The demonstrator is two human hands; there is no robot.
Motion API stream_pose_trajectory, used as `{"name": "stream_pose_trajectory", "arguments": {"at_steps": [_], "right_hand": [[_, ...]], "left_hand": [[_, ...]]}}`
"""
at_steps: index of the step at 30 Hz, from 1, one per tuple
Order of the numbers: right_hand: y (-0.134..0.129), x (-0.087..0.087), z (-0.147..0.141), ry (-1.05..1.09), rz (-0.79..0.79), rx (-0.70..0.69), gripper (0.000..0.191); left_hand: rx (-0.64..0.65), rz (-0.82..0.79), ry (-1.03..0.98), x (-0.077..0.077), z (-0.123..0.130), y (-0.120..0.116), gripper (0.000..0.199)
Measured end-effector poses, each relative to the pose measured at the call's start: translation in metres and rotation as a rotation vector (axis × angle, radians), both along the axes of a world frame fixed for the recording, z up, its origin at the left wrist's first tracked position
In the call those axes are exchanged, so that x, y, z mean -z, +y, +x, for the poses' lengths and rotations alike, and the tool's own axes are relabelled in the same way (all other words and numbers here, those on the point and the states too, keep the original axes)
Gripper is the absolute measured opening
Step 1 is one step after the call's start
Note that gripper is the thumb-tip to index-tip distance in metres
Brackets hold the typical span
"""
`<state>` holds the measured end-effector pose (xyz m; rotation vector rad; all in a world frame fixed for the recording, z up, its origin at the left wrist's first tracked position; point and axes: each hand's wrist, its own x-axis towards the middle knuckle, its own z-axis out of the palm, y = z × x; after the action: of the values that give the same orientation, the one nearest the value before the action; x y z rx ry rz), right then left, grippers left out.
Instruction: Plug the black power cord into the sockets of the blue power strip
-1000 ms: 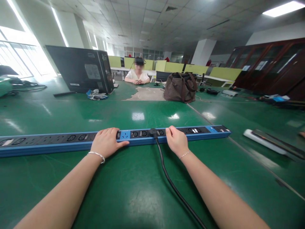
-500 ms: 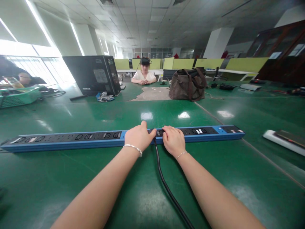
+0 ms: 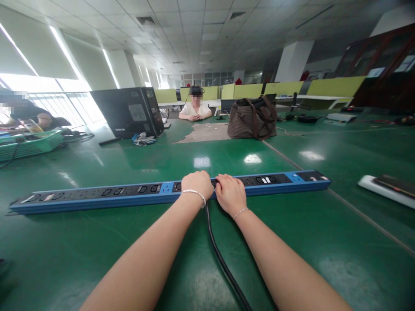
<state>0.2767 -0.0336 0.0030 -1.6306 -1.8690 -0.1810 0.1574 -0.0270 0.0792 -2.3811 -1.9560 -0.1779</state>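
A long blue power strip (image 3: 97, 201) with black sockets lies across the green table in front of me. My left hand (image 3: 198, 183) is closed in a fist over the strip's middle, its knuckles facing away from me. From beneath it a thick black power cable (image 3: 216, 248) runs toward me; the cable's plug end is hidden by the hand. Just beside it, my right hand (image 3: 231, 192) curls its fingers over the strip's top, the thumb tucked along the near side. The two hands almost touch.
Farther back stand a black computer case (image 3: 126, 112), work gloves (image 3: 143, 139) and a brown bag (image 3: 251, 119). A green basket (image 3: 32, 144) is at left, a white bar-shaped object (image 3: 384, 190) at right. One person (image 3: 195, 108) sits opposite, another at far left.
My left hand has rolled over from thumb-out to a closed fist and shifted slightly right. My right hand sits slightly farther left. The view has tilted up a little.
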Motion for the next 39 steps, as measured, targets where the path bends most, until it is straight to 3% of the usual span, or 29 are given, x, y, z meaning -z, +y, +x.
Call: {"name": "stream_pose_trajectory", "arguments": {"at_steps": [9,39], "right_hand": [[0.004,0.006,-0.001,0.003,0.086,0.028,0.028],[0.003,0.005,0.002,-0.084,0.067,0.019,0.031]], "left_hand": [[-0.022,-0.001,0.013,0.003,0.002,-0.002,0.029],[-0.092,-0.082,-0.076,0.003,0.011,0.003,0.025]]}}
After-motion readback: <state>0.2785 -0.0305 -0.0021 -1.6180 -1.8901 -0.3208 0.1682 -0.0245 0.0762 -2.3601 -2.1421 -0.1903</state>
